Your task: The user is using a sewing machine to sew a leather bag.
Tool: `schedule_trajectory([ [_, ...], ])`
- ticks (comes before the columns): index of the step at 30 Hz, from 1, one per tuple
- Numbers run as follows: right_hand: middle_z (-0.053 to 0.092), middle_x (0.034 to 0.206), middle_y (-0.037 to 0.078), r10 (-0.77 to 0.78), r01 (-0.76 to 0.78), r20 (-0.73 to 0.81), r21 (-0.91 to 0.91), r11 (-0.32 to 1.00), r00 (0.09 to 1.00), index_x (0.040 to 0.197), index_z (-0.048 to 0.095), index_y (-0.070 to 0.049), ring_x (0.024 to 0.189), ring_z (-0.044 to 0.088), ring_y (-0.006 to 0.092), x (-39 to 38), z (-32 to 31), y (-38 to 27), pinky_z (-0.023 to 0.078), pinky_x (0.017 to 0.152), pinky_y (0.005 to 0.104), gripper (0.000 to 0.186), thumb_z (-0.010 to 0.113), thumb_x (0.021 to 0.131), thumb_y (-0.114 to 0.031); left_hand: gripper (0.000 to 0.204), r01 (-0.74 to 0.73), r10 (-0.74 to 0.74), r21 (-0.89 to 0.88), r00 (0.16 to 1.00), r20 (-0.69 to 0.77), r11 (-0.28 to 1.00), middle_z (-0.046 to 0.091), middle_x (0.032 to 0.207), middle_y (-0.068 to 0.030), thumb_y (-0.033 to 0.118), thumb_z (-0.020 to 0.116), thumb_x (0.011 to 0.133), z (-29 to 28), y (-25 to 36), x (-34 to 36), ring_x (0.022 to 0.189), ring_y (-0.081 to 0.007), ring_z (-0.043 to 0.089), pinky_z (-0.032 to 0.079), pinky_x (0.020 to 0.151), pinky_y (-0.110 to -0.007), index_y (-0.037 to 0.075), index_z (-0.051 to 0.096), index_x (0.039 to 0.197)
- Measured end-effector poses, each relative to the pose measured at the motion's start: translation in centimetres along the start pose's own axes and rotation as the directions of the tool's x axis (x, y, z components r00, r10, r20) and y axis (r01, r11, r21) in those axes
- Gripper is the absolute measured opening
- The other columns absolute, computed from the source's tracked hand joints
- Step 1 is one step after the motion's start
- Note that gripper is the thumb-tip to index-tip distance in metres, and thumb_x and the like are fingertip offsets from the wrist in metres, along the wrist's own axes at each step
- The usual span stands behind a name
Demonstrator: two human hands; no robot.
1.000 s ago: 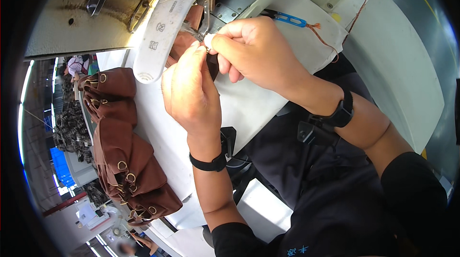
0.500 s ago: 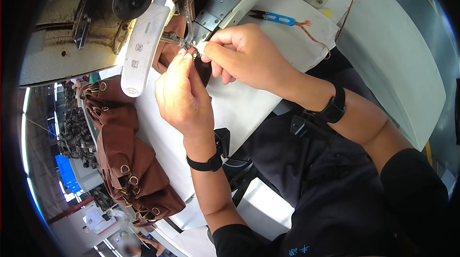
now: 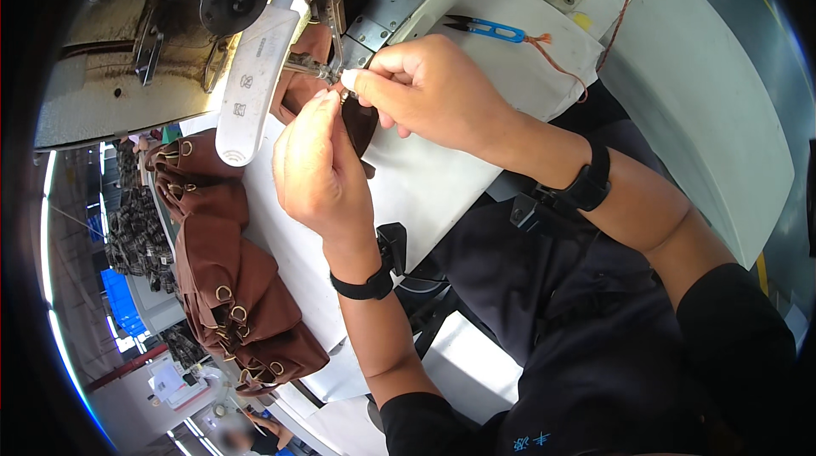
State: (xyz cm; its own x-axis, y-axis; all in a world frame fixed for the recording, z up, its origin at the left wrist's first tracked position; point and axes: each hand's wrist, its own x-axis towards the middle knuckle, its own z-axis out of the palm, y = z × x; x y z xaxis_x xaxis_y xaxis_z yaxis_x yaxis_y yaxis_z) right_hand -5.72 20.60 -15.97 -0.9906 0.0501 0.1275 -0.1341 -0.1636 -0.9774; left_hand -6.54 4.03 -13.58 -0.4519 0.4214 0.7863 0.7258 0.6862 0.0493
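Both my hands meet by the presser foot [image 3: 330, 73] of a sewing machine. My left hand [image 3: 321, 171] is closed, its thumb and fingertips pinched together just below the foot. My right hand [image 3: 438, 95] is closed too, thumb against the curled forefinger, right beside the left fingertips. Whatever sits in either pinch is too small and covered to make out. Brown material [image 3: 303, 86] lies at the foot, behind my left fingers. A darker brown flap [image 3: 361, 129] hangs between my hands.
Blue thread snips [image 3: 493, 29] with an orange cord lie on the white worktop at the right. A stack of brown pieces with metal rings [image 3: 229, 269] runs along the left. The machine's lamp [image 3: 255, 86] hangs left of my hands. Another person sits far off at lower left.
My right fingertips have shifted slightly left toward the presser foot. My left hand has moved a little left, and more of the dark brown flap shows between my hands.
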Motion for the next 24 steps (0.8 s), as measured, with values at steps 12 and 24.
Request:
schedule_trajectory([
  [12, 0.064, 0.069, 0.005, -0.468, 0.407, -0.062, -0.4, 0.821, 0.882, 0.112, 0.067, -0.005, 0.056, 0.057, 0.0116, -1.9, -0.6, 1.2, 0.045, 0.054, 0.0273, 0.015, 0.07, 0.099, -0.011, 0.02, -0.095, 0.09, 0.007, 0.96, 0.267, 0.995, 0.079, 0.106, -0.0098, -0.006, 0.075, 0.091, -2.6, -0.7, 2.7, 0.093, -0.0232, 0.075, 0.058, 0.083, -0.034, 0.002, 0.077, 0.109],
  [24, 0.063, 0.067, 0.005, -0.376, 0.339, -0.013, -0.404, 0.85, 0.926, 0.113, 0.067, -0.005, 0.054, 0.055, 0.0121, -3.2, -1.6, 3.1, 0.044, 0.054, 0.0278, 0.014, 0.069, 0.101, -0.013, 0.021, -0.093, 0.078, 0.046, 0.965, 0.251, 0.995, 0.079, 0.106, -0.0085, -0.005, 0.077, 0.09, -2.4, -0.6, 2.5, 0.094, -0.0233, 0.074, 0.058, 0.082, -0.033, 0.003, 0.077, 0.109],
])
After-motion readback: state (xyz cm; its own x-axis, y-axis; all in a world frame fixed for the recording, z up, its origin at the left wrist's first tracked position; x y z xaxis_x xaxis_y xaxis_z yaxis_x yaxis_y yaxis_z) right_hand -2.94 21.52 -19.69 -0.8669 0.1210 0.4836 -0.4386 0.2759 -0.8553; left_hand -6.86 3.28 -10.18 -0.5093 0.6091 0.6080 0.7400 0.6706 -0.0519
